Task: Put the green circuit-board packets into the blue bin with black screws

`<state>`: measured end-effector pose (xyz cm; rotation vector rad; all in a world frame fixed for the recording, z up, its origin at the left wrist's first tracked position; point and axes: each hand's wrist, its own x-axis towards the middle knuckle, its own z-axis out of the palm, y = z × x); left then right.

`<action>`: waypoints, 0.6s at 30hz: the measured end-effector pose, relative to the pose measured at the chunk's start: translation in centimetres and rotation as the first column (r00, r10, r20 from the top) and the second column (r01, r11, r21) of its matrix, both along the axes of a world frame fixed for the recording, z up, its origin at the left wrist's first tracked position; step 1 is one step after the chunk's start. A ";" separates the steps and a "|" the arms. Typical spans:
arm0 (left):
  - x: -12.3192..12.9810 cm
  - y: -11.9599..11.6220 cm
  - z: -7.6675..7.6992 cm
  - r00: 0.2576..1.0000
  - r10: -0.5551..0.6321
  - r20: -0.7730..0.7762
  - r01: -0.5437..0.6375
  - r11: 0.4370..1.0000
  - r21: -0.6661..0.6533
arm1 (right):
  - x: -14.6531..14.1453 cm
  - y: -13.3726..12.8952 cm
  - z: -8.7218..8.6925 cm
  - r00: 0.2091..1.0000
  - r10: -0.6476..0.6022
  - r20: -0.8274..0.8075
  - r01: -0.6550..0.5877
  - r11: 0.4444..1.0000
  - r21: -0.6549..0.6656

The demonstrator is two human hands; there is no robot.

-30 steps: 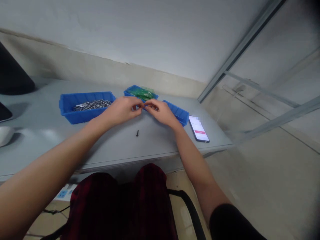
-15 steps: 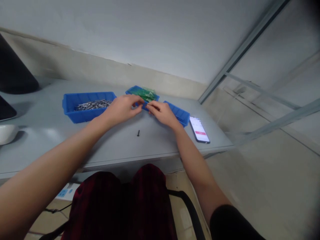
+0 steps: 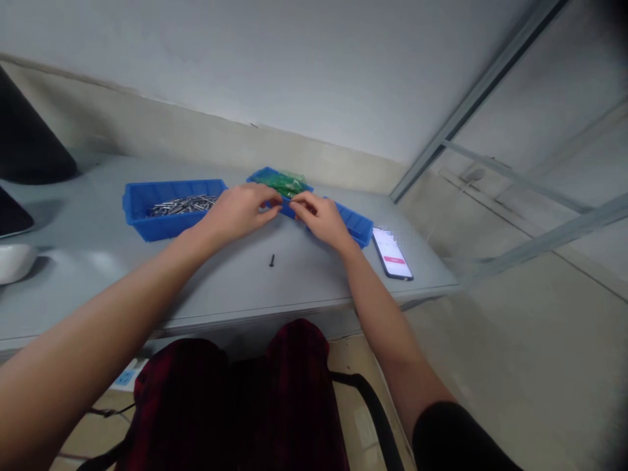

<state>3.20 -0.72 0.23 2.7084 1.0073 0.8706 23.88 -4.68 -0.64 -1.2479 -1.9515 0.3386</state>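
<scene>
My left hand (image 3: pixel 244 209) and my right hand (image 3: pixel 322 219) face each other above the desk, just in front of a blue bin (image 3: pixel 260 175) with a green plastic bag (image 3: pixel 289 183) in it. Thumb and fingers are drawn together on both hands. Anything pinched between the fingertips is too small to make out. On the desk below my hands lies a single dark screw (image 3: pixel 272 260). By my left wrist stands a larger blue bin (image 3: pixel 161 229) that holds many thin metal pieces (image 3: pixel 184 205). A third blue bin (image 3: pixel 360 226) is partly covered by my right hand.
A phone (image 3: pixel 392 254) with a lit screen lies on the grey desk (image 3: pixel 235 288) near its right end. At the left are a white rounded object (image 3: pixel 16 263) and a black object (image 3: pixel 29 131). A metal frame (image 3: pixel 426 163) rises at the right, with the wall behind.
My right hand's fingers have shifted slightly up and right. My left hand has hardly moved, and the screw and bins stay in place.
</scene>
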 end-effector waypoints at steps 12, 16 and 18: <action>0.0 0.0 -0.3 1.000 0.010 -0.030 -0.010 1.000 0.000 | 0.0 -0.2 0.0 1.000 -0.004 0.021 0.003 0.999 0.038; 0.2 -0.2 -0.2 0.997 0.016 -0.069 -0.017 1.000 -0.010 | -0.1 -0.1 -0.1 1.000 0.011 0.016 -0.012 0.998 0.057; 0.2 -0.3 -0.2 0.996 0.020 -0.084 -0.022 1.000 -0.017 | -0.3 -0.2 -0.1 1.000 0.022 0.013 -0.023 0.997 0.073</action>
